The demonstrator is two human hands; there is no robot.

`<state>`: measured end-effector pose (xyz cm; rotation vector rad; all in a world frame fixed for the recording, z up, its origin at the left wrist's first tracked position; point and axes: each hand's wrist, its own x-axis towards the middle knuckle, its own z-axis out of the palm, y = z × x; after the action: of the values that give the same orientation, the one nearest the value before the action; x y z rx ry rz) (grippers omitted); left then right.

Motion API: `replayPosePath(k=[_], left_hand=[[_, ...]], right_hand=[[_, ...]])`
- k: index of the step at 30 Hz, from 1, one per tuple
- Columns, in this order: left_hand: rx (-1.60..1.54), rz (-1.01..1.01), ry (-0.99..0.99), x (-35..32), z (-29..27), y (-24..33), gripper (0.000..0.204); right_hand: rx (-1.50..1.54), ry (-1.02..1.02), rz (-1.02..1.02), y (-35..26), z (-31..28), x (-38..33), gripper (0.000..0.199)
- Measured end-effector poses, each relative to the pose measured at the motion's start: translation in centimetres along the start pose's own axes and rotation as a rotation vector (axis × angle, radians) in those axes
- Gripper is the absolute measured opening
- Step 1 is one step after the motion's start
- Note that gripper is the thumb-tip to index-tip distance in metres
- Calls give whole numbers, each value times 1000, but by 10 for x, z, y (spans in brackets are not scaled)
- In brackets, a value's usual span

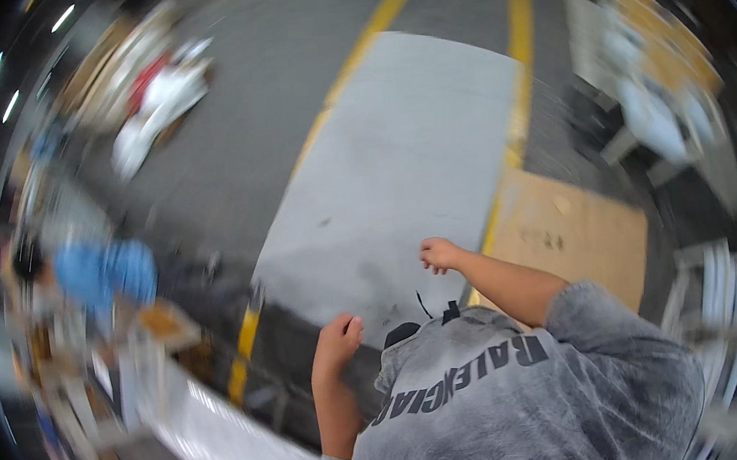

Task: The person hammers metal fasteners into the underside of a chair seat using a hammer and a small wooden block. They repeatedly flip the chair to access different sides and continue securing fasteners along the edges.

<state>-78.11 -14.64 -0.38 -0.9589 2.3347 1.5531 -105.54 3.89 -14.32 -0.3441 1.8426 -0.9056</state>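
My left hand (337,339) is raised in front of my body, its fingers curled in and nothing seen in it. Farther forward and to the right, my right hand (440,255) hangs with bent fingers, also without a visible object. Both are over the near part of a large pale grey sheet (395,145) lying on the floor; no contact with it shows. A brown board (568,230) with dark marks lies right of the sheet, partly under my right arm's line of view.
Yellow floor lines (515,122) run along the sheet. A person in blue (105,269) is at the left beside cluttered tables. White bundles (159,108) lie far left. A long white shiny panel (218,429) is at lower left. Loaded racks (654,106) stand at right, blurred.
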Motion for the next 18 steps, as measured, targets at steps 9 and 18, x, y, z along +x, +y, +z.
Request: replayPosePath(k=[9, 18], left_hand=[[189, 297, -451, 228, 55, 169, 26], [630, 572, -789, 340, 220, 364, 33]], right_hand=[[514, 788, 502, 198, -142, -126, 30], [1339, 1512, 558, 324, 7, -224, 17]])
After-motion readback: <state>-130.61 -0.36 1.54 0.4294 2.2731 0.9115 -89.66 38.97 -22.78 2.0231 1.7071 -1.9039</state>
